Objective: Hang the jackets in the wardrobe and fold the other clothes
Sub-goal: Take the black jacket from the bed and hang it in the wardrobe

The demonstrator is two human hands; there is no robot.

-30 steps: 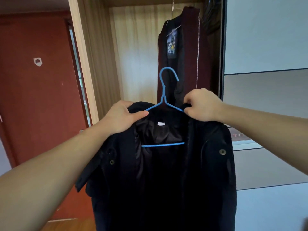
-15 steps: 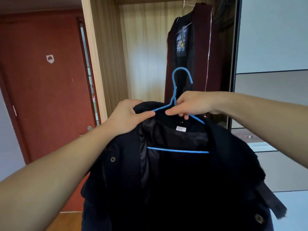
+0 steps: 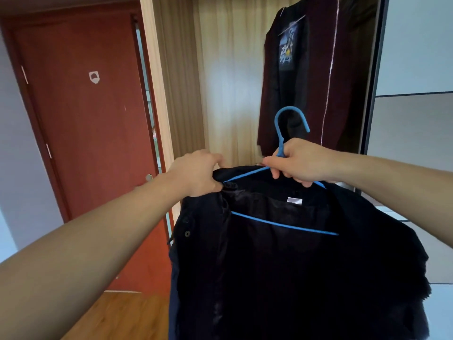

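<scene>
A dark navy jacket [image 3: 294,266] hangs open on a blue wire hanger [image 3: 284,223] in front of me. My right hand [image 3: 296,161] grips the hanger at the neck just below its hook, fingers curled round the wire. My left hand [image 3: 196,174] pinches the jacket's left shoulder and collar edge, where the hanger's left arm ends. The jacket's lining and a small white label face me. Behind it stands the open wardrobe [image 3: 220,82].
A maroon jacket with a printed shirt inside [image 3: 306,77] hangs at the wardrobe's right side. A grey sliding wardrobe door [image 3: 414,119] is on the right. A red room door [image 3: 93,143] stands on the left, with wooden floor [image 3: 117,315] below.
My right hand left the jacket's right shoulder and took hold of the hanger below its hook. The jacket's right side now droops lower. The view moved closer to the wardrobe.
</scene>
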